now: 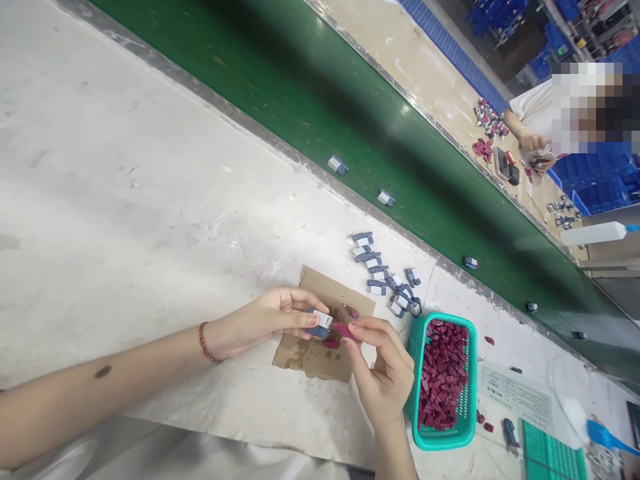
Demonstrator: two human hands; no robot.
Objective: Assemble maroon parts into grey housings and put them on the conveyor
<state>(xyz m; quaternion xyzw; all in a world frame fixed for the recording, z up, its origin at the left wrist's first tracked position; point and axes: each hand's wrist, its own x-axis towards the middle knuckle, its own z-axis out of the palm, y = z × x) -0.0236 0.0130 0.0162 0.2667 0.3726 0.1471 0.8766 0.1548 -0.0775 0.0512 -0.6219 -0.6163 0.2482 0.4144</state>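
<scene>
My left hand [293,313] grips a small blue-and-white plastic part [321,324] between thumb and fingers. Close against its right end, my right hand [377,357] pinches a small dark-red plastic piece [342,329]; whether the two parts touch or are joined I cannot tell. Both hands are above a torn, stained cardboard sheet [320,367], where a few more red pieces lie. To the right stands a turquoise basket [417,437] full of red pieces. Beyond the cardboard lies a loose group of blue-and-white parts [377,275].
A green conveyor belt [280,100] runs diagonally past the table [125,193], carrying several blue-and-white parts. Across it a co-worker [533,141] handles small parts. A printed sheet [520,397], a blue-tipped bottle [575,420] and a green basket [550,453] are at lower right.
</scene>
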